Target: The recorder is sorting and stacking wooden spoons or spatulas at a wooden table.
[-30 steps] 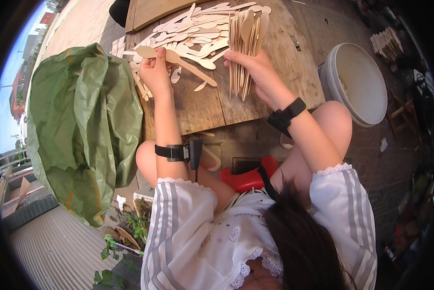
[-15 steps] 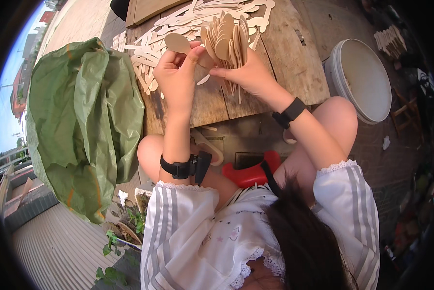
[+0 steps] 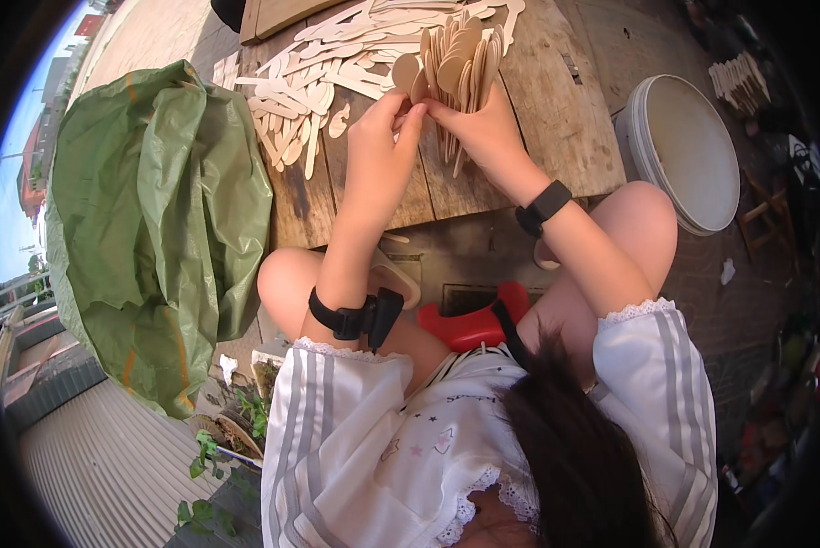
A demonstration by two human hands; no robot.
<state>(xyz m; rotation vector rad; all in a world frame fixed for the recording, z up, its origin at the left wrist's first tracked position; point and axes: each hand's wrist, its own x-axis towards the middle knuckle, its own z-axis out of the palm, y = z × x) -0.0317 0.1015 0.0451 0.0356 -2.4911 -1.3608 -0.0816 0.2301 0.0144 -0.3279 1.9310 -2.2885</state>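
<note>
My right hand (image 3: 485, 128) is closed round a thick bunch of wooden spoons (image 3: 462, 64), their rounded bowls pointing up and the handles sticking out below. Close against its left side, my left hand (image 3: 384, 137) pinches a single wooden spoon (image 3: 407, 73) with its bowl upward. The fingertips of both hands meet at the edge of the bunch. Behind them, a loose heap of pale wooden spoons (image 3: 291, 100) spreads over the wooden table (image 3: 556, 119). The lower part of the pinched spoon is hidden by my fingers.
A green plastic sack (image 3: 163, 228) hangs at the table's left side. To the right stands a white bucket (image 3: 684, 151), with stacked bundles of wooden pieces (image 3: 739, 80) beyond it. A red stool seat (image 3: 474, 327) shows between my knees. A wooden board (image 3: 286, 16) lies at the far left corner.
My left hand has moved right and slightly up, bringing its spoon against the bunch. My right hand has shifted a little right with the bunch still in it.
</note>
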